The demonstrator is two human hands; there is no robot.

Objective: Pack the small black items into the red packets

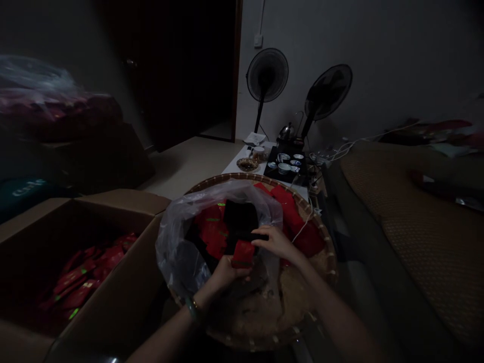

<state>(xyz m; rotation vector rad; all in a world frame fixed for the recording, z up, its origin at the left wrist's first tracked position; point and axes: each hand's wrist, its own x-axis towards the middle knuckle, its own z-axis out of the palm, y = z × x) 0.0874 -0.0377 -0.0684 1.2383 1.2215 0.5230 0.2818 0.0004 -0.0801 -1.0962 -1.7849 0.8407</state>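
In dim light, my left hand (pixel 227 272) is closed on a small flat red piece (pixel 243 253) that looks like a packet or folded cloth. My right hand (pixel 275 242) pinches a dark, narrow strip-like piece (pixel 244 236) just above it; its kind is hard to make out. Both hands are over a clear plastic bag (pixel 176 227), which lies open on a round woven basket tray (pixel 298 297). Red pieces with green marks (pixel 215 227) and a black piece (pixel 241 214) lie inside the bag. More red pieces (pixel 289 212) rest on the tray's right side.
At the left stands an open cardboard box (pixel 121 201) with many red packets (pixel 81 277) in it. Beyond the tray, a low table holds a black tea tray (pixel 270 174) with cups. Two fans (pixel 267 75) stand behind. A mat-covered seat (pixel 423 217) runs along the right.
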